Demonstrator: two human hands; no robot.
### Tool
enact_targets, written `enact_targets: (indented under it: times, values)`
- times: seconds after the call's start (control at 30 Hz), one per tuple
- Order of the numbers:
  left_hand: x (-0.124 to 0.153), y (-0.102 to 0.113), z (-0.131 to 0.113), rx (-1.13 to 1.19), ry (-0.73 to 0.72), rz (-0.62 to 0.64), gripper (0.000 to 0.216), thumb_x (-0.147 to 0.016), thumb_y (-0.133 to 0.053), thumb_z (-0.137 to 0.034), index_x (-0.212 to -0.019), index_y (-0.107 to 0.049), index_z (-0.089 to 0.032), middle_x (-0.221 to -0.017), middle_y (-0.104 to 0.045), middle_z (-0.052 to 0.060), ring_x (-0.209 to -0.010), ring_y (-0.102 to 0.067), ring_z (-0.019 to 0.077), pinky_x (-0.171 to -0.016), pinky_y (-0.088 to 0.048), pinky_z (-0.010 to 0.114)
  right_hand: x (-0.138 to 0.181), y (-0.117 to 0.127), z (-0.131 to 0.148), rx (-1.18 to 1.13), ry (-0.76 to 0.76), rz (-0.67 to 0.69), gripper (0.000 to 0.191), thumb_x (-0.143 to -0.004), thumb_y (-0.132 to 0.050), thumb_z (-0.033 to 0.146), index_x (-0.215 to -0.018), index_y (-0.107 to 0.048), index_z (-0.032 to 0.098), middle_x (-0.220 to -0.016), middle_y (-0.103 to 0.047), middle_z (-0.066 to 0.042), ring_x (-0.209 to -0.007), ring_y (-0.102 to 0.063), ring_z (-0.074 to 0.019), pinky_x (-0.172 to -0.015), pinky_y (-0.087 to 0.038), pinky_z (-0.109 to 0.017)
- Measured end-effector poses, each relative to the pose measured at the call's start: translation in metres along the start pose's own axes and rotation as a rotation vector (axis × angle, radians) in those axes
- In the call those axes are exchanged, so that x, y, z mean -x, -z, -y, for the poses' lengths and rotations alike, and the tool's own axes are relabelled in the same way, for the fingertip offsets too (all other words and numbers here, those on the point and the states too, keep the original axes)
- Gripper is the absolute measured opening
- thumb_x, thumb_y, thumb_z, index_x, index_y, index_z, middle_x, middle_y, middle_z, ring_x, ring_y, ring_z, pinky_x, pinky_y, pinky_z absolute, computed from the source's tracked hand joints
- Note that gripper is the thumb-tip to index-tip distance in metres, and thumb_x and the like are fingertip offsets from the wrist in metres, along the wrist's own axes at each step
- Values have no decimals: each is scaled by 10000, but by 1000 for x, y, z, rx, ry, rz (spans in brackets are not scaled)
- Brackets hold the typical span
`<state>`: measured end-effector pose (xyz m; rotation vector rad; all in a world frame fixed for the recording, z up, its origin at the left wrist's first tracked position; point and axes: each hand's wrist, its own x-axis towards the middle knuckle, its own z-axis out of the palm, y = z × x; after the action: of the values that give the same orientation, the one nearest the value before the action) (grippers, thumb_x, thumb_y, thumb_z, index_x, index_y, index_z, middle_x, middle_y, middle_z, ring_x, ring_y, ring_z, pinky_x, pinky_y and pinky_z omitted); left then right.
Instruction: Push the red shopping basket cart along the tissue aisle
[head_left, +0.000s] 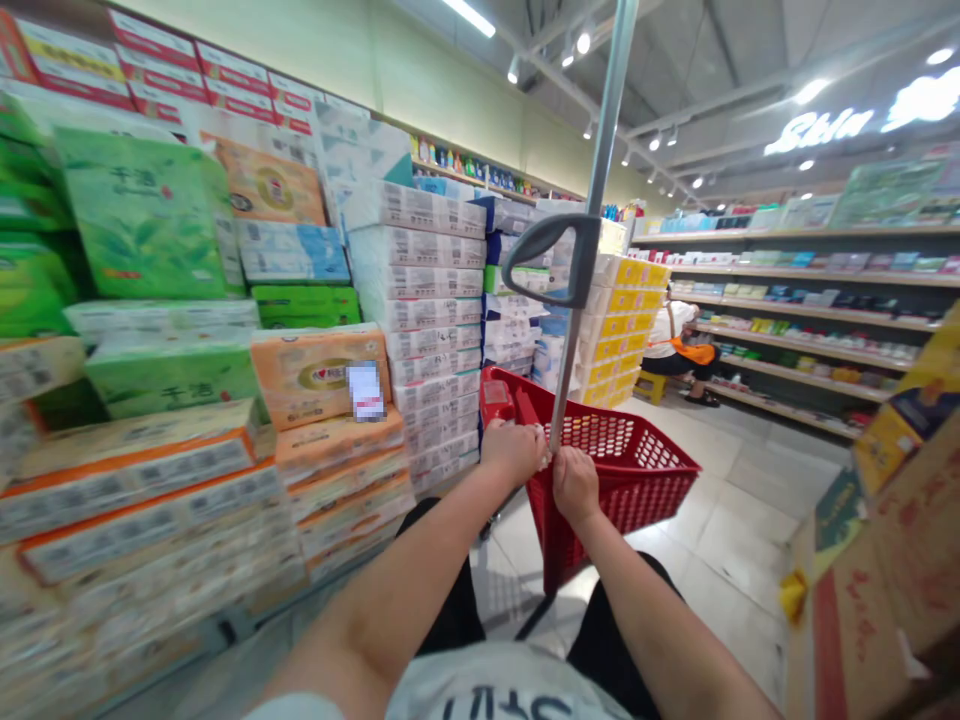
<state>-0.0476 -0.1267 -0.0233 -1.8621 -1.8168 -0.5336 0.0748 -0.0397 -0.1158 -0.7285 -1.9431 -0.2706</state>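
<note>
A red plastic shopping basket (pixel 637 490) with a perforated wall stands in front of my knees. Up from its near corner runs a metal pole (pixel 604 110) with a grey loop handle (pixel 547 262). My left hand (pixel 516 452) is closed just left of the pole, at the basket's near rim. A small whitish bit shows at its fingers, too small to name. My right hand (pixel 576 487) is curled into a fist right of the pole, against the same corner. What either hand grips is hidden by the fingers.
Stacked tissue packs (pixel 322 375) rise close on the left, with more white packs (pixel 435 290) behind them. Cardboard boxes (pixel 862 610) stand near on the right. A person (pixel 671 325) sits on a yellow stool (pixel 652 385) by the shelves (pixel 810 335). Tiled floor (pixel 720 520) lies between.
</note>
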Motion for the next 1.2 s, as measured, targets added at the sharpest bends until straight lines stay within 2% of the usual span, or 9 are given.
enact_targets:
  times: [0.23,0.43,0.53,0.63,0.7,0.93,1.03,1.13,1.2]
  values:
    - [17,-6,0,3,-167,-193,301,-939,-396,-337,-928,-644,-166,-848,-674,89,-856,-612,227,-850,-363,397,2,-2,-4,-30,24,-16,303,-952,-277,210,-833,-555,180,-772,-596,-52,-762,-513,-175,-735,-347,-312]
    - [-1,1,-10,-28,-1,6,293,-910,-435,-313,-818,-645,-131,-735,-683,93,-654,-619,205,-732,-401,389,4,2,-6,-20,42,-19,291,-949,-284,194,-827,-548,183,-761,-598,-52,-752,-510,-176,-727,-349,-311]
    - [10,-5,-3,-23,-69,-144,280,-935,-408,-307,-877,-640,-160,-780,-678,76,-737,-618,204,-827,-384,410,4,2,-7,-27,48,-25,284,-951,-288,189,-820,-540,183,-753,-597,-52,-744,-509,-176,-724,-354,-305]
    - [32,-15,2,-54,-223,-300,216,-931,-440,-301,-962,-628,-201,-1017,-664,79,-927,-593,210,-906,-349,398,3,2,-7,-34,61,-28,273,-951,-292,184,-842,-543,182,-774,-609,-53,-752,-515,-177,-731,-358,-304]
    - [38,-16,0,-57,-220,-327,212,-930,-444,-302,-970,-629,-208,-1063,-652,80,-974,-578,216,-915,-343,393,3,3,-6,-30,64,-28,270,-951,-293,183,-858,-546,181,-783,-614,-52,-755,-518,-178,-734,-358,-306]
    - [3,-2,-20,-28,126,-40,325,-920,-418,-316,-820,-667,-133,-732,-673,104,-688,-619,227,-827,-376,452,4,5,-5,-18,54,-21,284,-948,-289,187,-806,-535,185,-746,-588,-48,-736,-510,-177,-723,-356,-308]
    - [13,-7,-18,-24,37,-126,281,-922,-427,-306,-891,-656,-147,-790,-674,103,-768,-619,233,-831,-378,436,6,4,-6,-27,52,-38,279,-947,-288,186,-838,-546,179,-772,-599,-53,-758,-517,-178,-742,-363,-311]
    - [31,-14,-17,-12,-179,-255,231,-927,-426,-263,-1017,-625,-187,-1006,-661,102,-977,-585,242,-880,-365,415,8,3,-8,-40,49,-28,285,-947,-289,192,-847,-555,180,-783,-604,-52,-762,-522,-177,-743,-366,-314]
    - [32,-15,-19,-6,-117,-266,230,-921,-437,-284,-991,-626,-173,-971,-660,110,-949,-586,253,-874,-363,430,8,3,-9,-42,39,-18,295,-947,-287,200,-837,-560,182,-769,-600,-49,-753,-522,-177,-740,-368,-317]
